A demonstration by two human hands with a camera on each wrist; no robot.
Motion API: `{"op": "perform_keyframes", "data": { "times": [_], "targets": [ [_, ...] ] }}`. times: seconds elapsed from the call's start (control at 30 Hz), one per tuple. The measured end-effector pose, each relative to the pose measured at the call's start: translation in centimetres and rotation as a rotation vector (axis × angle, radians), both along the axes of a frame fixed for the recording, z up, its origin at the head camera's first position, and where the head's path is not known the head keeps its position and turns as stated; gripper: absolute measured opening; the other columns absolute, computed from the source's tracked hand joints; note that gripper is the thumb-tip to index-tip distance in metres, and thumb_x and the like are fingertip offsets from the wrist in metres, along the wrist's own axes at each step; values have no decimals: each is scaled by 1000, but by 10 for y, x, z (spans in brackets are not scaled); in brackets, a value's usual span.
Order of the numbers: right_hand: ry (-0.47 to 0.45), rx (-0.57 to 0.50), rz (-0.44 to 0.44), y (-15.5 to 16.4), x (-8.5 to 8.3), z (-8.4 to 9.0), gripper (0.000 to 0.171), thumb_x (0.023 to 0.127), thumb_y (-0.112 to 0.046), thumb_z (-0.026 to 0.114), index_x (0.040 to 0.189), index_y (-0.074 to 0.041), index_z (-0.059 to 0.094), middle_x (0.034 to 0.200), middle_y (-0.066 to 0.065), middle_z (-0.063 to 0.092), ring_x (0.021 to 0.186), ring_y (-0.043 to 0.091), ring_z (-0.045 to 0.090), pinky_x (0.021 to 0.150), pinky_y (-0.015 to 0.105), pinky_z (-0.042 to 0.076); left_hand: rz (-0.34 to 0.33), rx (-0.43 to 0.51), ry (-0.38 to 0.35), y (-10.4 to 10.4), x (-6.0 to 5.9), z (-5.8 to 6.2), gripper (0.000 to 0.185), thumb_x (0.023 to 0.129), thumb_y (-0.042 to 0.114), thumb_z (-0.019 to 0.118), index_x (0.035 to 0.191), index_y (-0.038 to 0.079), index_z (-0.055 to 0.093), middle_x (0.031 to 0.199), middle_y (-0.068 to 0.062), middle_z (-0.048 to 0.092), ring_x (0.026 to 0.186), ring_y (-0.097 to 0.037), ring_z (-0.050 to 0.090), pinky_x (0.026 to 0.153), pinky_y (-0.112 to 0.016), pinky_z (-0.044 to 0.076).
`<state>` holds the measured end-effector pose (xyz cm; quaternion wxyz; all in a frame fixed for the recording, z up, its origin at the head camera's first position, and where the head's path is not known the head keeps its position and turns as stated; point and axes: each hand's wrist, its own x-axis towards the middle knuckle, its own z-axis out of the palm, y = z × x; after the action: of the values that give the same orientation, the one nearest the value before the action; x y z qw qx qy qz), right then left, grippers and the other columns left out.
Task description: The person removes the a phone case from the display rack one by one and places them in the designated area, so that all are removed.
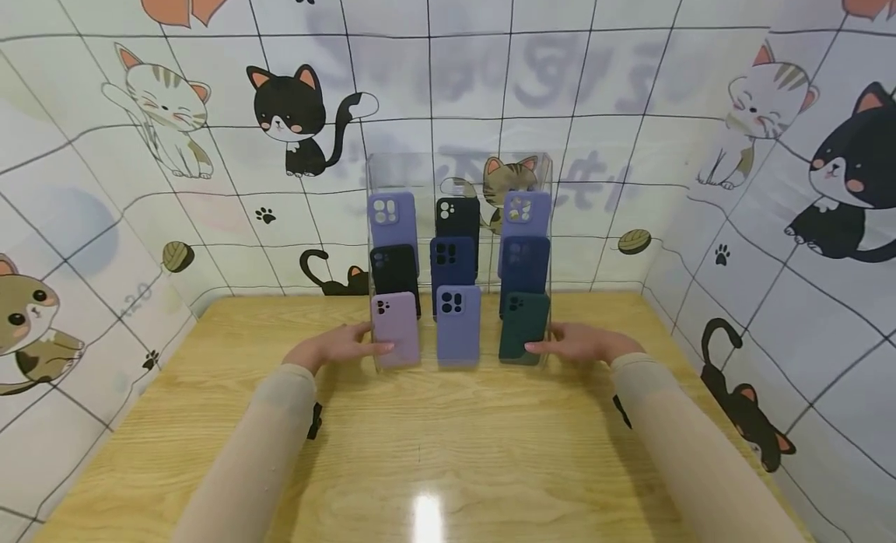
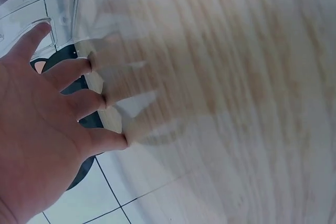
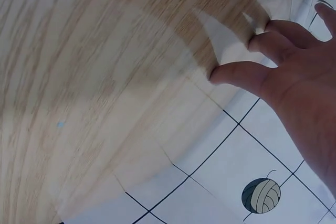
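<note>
A clear display stand holds several phone cases in three stepped rows. Its bottom row has a pink-lilac case, a periwinkle case and a dark green case. My left hand is at the stand's left side, thumb across the pink-lilac case's lower edge. In the left wrist view its fingers are spread, tips down at the tabletop, thumb beside clear plastic. At the opposite side, my right hand has its thumb over the green case's lower edge; its spread fingertips meet the tabletop in the right wrist view.
The glossy wooden table extends in front of the stand. Behind it rises a white gridded wall covering with printed cats, which continues along both sides. Dark items show beside both forearms.
</note>
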<state>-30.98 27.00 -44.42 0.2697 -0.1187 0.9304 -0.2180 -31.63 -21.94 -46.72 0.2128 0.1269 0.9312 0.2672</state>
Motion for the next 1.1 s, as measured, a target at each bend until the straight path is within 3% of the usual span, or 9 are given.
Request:
{"op": "perform_keyframes", "data": {
  "times": [0.27, 0.63, 1.1],
  "targets": [
    [46, 30, 30, 1, 1, 1, 118, 95, -86, 47, 169, 2, 18, 173, 30, 25, 160, 52, 25, 126, 69, 27, 0, 9, 12, 1, 0, 0, 112, 91, 86, 54, 171, 15, 23, 174, -21, 31, 161, -48, 27, 128, -68, 24],
    [34, -15, -7, 2, -1, -8, 119, 93, -86, 51, 170, -1, 18, 174, 29, 24, 160, 52, 25, 125, 70, 27, 3, -20, -1, 3, 4, 5, 112, 91, 87, 52, 171, 13, 24, 173, -22, 32, 160, -48, 29, 127, -68, 26],
    [40, 1, 1, 0, 1, -4, 118, 93, -86, 51, 169, -1, 20, 173, 29, 27, 160, 52, 26, 125, 69, 28, 0, -42, -16, 2, 3, 4, 115, 89, 89, 51, 171, 14, 23, 173, -23, 33, 160, -49, 30, 126, -69, 27]
  ]
}}
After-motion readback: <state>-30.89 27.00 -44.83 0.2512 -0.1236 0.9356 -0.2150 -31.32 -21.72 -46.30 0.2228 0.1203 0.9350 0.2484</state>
